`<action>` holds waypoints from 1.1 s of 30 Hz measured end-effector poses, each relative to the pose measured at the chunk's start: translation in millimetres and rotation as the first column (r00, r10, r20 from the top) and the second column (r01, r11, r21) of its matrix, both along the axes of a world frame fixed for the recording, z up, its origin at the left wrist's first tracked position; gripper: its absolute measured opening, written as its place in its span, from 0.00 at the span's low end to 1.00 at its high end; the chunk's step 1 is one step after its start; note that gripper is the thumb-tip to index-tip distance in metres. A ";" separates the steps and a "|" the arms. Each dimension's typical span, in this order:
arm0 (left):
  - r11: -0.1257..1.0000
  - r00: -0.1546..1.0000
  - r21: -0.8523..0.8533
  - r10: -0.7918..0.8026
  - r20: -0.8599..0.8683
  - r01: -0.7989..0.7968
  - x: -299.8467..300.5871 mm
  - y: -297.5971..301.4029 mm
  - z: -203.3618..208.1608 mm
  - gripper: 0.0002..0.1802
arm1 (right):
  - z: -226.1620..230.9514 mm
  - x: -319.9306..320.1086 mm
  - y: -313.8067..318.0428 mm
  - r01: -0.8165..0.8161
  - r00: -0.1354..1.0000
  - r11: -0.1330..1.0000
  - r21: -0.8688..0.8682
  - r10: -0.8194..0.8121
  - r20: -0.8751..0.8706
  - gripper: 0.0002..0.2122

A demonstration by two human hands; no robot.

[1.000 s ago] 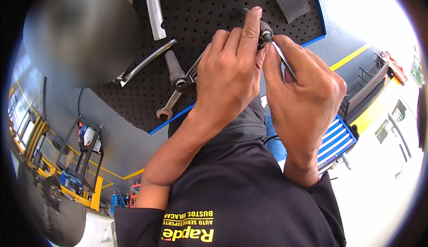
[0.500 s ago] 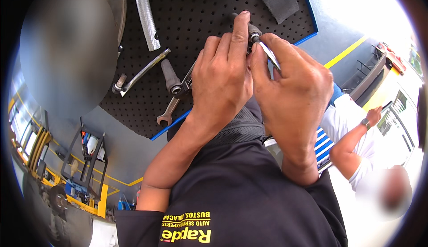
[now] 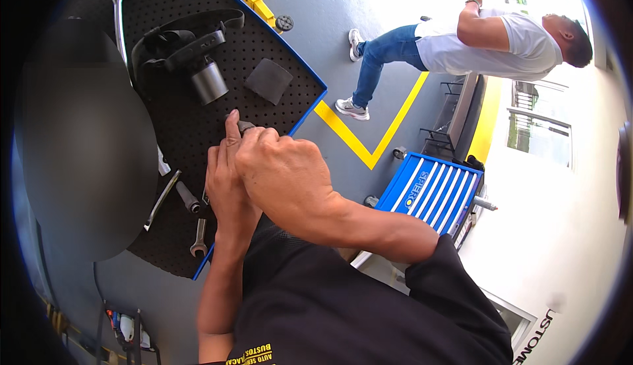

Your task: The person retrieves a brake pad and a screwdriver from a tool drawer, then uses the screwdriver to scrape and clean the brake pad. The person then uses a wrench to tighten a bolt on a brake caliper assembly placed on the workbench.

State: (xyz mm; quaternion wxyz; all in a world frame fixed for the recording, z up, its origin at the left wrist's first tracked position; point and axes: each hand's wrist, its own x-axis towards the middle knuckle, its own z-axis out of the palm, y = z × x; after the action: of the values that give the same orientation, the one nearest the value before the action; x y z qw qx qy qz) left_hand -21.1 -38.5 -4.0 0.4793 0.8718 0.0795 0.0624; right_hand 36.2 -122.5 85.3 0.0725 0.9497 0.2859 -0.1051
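Note:
My left hand (image 3: pixel 227 183) is curled round a dark grey cylindrical part (image 3: pixel 246 126), its index finger stretched along it; only the part's end shows. My right hand (image 3: pixel 283 177) is closed over the same part and overlaps my left fingers. Whatever it grips is hidden behind its knuckles. Both hands are above the near right edge of a black perforated worktop (image 3: pixel 178 124) with a blue rim. Left of my left hand lies a similar grey cylinder (image 3: pixel 188 198) with a metal-ringed end. Nearby are an open-end wrench (image 3: pixel 199 238) and a bent metal bar (image 3: pixel 161 200).
A black strapped device (image 3: pixel 191 52), a silver metal cylinder (image 3: pixel 210 83) and a dark grey pad (image 3: pixel 268 81) lie farther up the worktop. A long metal handle (image 3: pixel 119 22) is at far left. Right stand a blue drawer cabinet (image 3: pixel 432 190) and another person (image 3: pixel 475 42).
My view has swung to the right. My right hand has turned over my left; the slim metal tool it pinched earlier is now out of sight.

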 end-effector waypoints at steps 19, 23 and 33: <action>0.990 0.998 0.141 0.016 0.061 -0.024 -0.8 2.2 -2.6 0.37 | 11.7 1.1 -12.0 0.201 0.968 0.976 0.089 -0.183 -0.172 0.13; 0.985 0.995 0.169 0.019 0.100 -0.036 -0.2 1.3 -13.1 0.38 | 0.9 7.7 -3.6 0.150 0.979 0.987 0.057 -0.140 -0.148 0.15; 0.992 0.998 0.124 0.025 0.055 -0.031 -3.1 1.3 -6.6 0.40 | -2.4 0.4 -7.3 0.176 0.983 0.978 0.115 -0.168 -0.076 0.15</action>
State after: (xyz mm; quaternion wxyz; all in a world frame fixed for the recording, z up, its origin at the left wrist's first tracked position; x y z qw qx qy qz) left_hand -24.2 -37.2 -10.6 0.4248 0.8969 0.0748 0.0974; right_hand 36.6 -129.8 82.9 -0.0041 0.9695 0.2108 -0.1248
